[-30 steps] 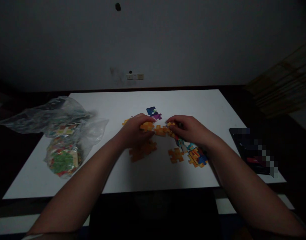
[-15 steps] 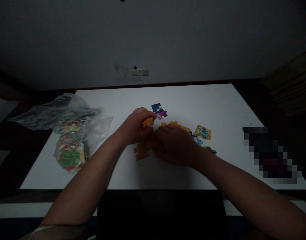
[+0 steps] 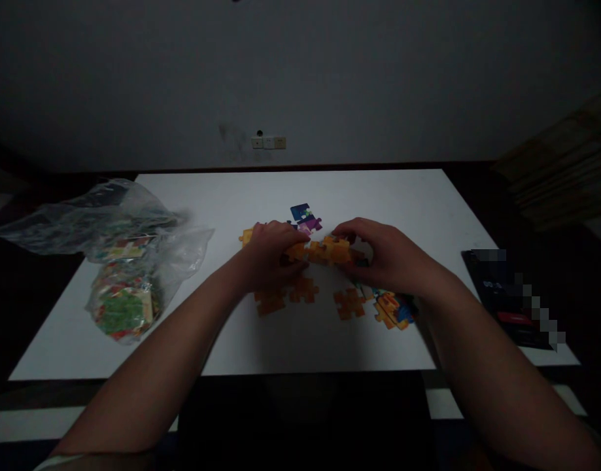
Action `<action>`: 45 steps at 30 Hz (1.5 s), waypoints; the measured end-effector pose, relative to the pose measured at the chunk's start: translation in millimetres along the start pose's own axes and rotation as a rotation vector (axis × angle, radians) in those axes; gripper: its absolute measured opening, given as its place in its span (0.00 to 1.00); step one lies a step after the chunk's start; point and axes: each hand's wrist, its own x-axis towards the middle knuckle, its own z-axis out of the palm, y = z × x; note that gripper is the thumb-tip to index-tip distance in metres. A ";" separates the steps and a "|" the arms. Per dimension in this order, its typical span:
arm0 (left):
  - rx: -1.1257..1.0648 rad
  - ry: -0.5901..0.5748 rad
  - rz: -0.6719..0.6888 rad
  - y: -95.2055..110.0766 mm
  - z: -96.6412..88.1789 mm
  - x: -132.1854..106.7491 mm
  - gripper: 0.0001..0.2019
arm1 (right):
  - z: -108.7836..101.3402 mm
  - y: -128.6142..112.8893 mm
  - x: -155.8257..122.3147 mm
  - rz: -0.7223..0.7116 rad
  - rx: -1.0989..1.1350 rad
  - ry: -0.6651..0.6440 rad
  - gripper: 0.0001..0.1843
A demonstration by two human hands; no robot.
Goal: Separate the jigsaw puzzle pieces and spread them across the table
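My left hand (image 3: pixel 269 252) is closed on an orange puzzle piece (image 3: pixel 295 251) held between thumb and fingers. Facing it, my right hand (image 3: pixel 386 252) grips more orange puzzle pieces (image 3: pixel 331 250); whether they are joined I cannot tell. The edges in both hands nearly meet above the white table (image 3: pixel 231 340). Below the hands lie loose orange pieces (image 3: pixel 349 303), with several others around them. Just beyond the fingers is a joined blue and purple puzzle part (image 3: pixel 306 218). Pieces beside my right wrist, one orange and blue (image 3: pixel 393 310), are partly covered by the arm.
A clear plastic bag (image 3: pixel 126 301) of colourful pieces lies at the table's left, its loose end spread towards the back. On the right edge rests a dark flat packet (image 3: pixel 506 297), partly blurred out. A wall with sockets (image 3: pixel 268 142) stands behind the table.
My right hand has turned and moved right and up, now holding orange pieces opposite the left hand. Orange pieces beneath it have come into view. The whole view has shifted slightly.
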 end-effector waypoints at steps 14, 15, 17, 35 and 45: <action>-0.162 -0.005 0.072 11.3 -3.7 6.1 0.16 | -4.7 14.7 0.5 0.015 -0.157 0.006 0.19; -0.132 0.017 0.046 7.3 -4.1 5.8 0.14 | -3.8 16.3 -0.3 0.017 -0.163 -0.012 0.18; -0.049 0.042 0.020 0.2 -1.3 5.1 0.15 | -1.2 18.8 -1.7 0.015 -0.169 -0.053 0.17; 0.237 -0.121 -0.262 -11.7 -10.0 -61.4 0.62 | 18.6 17.4 -99.4 0.086 -0.125 0.318 0.17; 0.270 -0.095 -0.146 16.2 29.8 -2.5 0.55 | 48.5 26.4 -83.4 0.112 -0.243 0.320 0.15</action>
